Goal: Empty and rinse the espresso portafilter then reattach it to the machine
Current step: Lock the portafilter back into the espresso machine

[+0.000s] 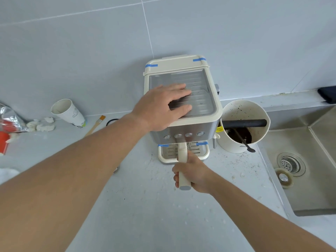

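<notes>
A cream and steel espresso machine (198,113) stands on the grey counter against the tiled wall. My left hand (163,106) lies flat on its ribbed top, fingers straight. The portafilter's cream handle (182,153) sticks out toward me from under the machine's front, above the drip tray (164,157). My right hand (194,174) grips that handle near its grey end. The portafilter's basket is hidden under the machine.
A white knock box (258,142) with coffee grounds, a black bar and a spoon stands right of the machine. The steel sink (309,179) with drain and plug lies further right. A paper cup (68,111), a brush (95,124), tissue bits and foil packaging sit at left.
</notes>
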A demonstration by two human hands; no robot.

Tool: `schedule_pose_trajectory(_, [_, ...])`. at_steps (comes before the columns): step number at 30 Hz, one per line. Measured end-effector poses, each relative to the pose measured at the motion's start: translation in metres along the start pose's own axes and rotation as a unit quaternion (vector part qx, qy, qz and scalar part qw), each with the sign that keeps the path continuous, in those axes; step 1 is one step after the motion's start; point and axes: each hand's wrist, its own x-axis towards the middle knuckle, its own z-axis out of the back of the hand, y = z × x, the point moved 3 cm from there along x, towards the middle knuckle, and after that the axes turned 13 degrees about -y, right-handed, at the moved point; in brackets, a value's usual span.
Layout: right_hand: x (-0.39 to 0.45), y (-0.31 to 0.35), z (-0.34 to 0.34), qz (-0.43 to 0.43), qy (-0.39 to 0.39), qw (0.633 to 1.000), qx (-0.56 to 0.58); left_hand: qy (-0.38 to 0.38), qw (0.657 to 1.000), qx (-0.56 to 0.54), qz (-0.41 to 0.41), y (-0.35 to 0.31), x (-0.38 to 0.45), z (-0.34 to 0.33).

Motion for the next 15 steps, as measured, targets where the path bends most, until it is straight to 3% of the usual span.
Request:
schedule_pose_trajectory(9, [-0.01,0.005,0.006,-0.008,0.024,1.0,0.008,-0.03,1.0,0.003,0.006,-0.002,-0.003,0.002])
schedule_pose_trajectory(15, [-0.016,0.006,0.018,0.037,-0.033,0.995,-0.083,-0.052,0.998,0.014,0.013,-0.004,-0.007,0.004])
